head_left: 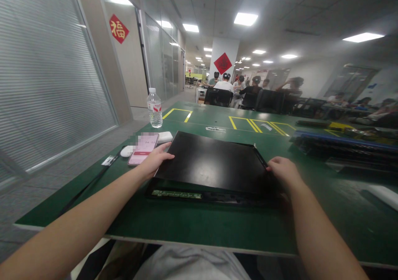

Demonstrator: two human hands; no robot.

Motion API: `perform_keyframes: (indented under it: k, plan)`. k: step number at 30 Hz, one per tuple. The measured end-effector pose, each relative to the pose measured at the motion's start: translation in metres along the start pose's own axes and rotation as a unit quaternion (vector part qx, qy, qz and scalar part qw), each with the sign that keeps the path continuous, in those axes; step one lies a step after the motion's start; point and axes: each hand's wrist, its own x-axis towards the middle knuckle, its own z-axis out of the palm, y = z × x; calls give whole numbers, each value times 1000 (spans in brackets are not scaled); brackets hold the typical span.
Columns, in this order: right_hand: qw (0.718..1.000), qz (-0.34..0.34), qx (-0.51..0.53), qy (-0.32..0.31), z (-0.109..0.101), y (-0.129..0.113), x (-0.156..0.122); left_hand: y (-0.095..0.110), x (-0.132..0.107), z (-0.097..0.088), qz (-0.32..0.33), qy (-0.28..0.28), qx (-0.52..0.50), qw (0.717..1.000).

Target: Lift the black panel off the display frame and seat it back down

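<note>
A glossy black flat screen panel (211,157) lies in front of me, its near edge raised over a dark base. My left hand (158,159) grips the panel's left edge, thumb on top. At the right edge, my right hand (284,172) is closed, its fingers pinching the rim beside a thin black strip (260,155). Whether those fingers hold the panel, the strip or both, I cannot tell. Below the near edge shows a narrow green circuit board (177,194) set along the dark base (230,198).
On the green table (199,226), a phone (143,149), a white mouse-like object (127,151) and a white case (164,137) lie left, near a water bottle (154,110). Dark stacked panels (329,147) and a white bar (384,196) are right. People sit beyond.
</note>
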Motion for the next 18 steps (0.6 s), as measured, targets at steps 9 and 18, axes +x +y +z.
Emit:
perform_keyframes:
  k: [9, 18]
  plan:
    - [1000, 3, 14, -5, 0, 1, 0, -2, 1, 0, -1, 15, -2, 1000]
    - [1000, -3, 13, -3, 3, 4, 3, -2, 1, 1, 0, 22, 1, 1000]
